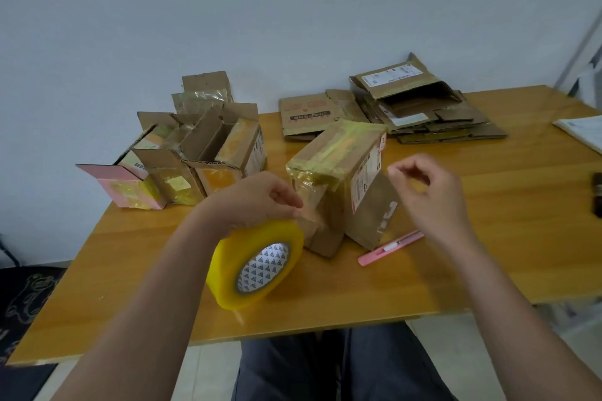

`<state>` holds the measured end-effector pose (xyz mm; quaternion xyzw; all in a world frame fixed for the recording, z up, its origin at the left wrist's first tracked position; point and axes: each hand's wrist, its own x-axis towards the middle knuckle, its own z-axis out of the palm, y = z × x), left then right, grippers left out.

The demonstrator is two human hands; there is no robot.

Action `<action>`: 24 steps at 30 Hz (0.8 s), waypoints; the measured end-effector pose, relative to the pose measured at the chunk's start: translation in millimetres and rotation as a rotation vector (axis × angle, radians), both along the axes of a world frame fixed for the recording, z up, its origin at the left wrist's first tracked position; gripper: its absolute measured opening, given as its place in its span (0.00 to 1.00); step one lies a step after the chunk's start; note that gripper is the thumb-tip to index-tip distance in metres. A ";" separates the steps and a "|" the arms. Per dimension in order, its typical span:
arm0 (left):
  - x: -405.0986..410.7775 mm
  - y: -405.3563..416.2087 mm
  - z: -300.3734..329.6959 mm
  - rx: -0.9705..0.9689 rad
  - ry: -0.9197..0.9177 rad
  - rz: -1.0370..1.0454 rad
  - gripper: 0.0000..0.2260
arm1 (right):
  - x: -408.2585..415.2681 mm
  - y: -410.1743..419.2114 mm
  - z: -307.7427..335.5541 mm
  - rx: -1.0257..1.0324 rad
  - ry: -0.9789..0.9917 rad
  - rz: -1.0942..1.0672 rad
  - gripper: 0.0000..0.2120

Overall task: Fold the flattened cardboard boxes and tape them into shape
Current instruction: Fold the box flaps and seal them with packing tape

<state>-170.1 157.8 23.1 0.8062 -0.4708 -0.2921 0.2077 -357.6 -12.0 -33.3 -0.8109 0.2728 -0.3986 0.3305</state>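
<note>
Cardboard box point(342, 179) stands mid-table, taped shut, contents hidden. Left hand point(257, 198) grips the tape roll point(257, 265) beside it; right hand point(430, 192) pinches the drawn-out tape. Bare table point(488, 238) lies rightward.

A brown cardboard box point(342, 185) wrapped in yellowish tape stands tilted mid-counter. Just in front leans a fat roll of yellow packing tape point(257, 265) — on edge, patterned core showing. Far right lies a stack of flattened brown cardboard boxes point(420, 114); at left, a cluster of folded, open-topped boxes point(182, 156) — one pink.
</note>
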 end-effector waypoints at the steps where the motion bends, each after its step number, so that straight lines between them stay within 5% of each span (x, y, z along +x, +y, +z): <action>1: 0.7 1.3 0.1 0.004 -0.004 -0.001 0.09 | -9.5 -3.0 -1.9 0.014 0.132 -0.006 0.04; 6: -1.1 3.9 -1.0 0.008 -0.015 0.057 0.07 | -29.3 -13.5 -36.0 -0.081 0.794 0.099 0.09; 12: -5.5 9.1 -2.2 -0.045 -0.025 0.131 0.06 | -24.1 -11.3 -44.0 -0.230 0.832 0.084 0.05; 15: -6.9 9.9 -3.3 -0.065 -0.044 0.155 0.06 | -27.1 -8.5 -35.2 -0.246 0.830 0.189 0.13; 18: -7.2 10.0 -3.2 -0.067 -0.053 0.168 0.06 | -30.6 0.8 -10.8 -0.238 0.663 0.226 0.13; 24: -6.2 6.6 -2.4 -0.032 -0.037 0.169 0.08 | 0.2 38.8 31.2 -0.025 -0.087 0.366 0.03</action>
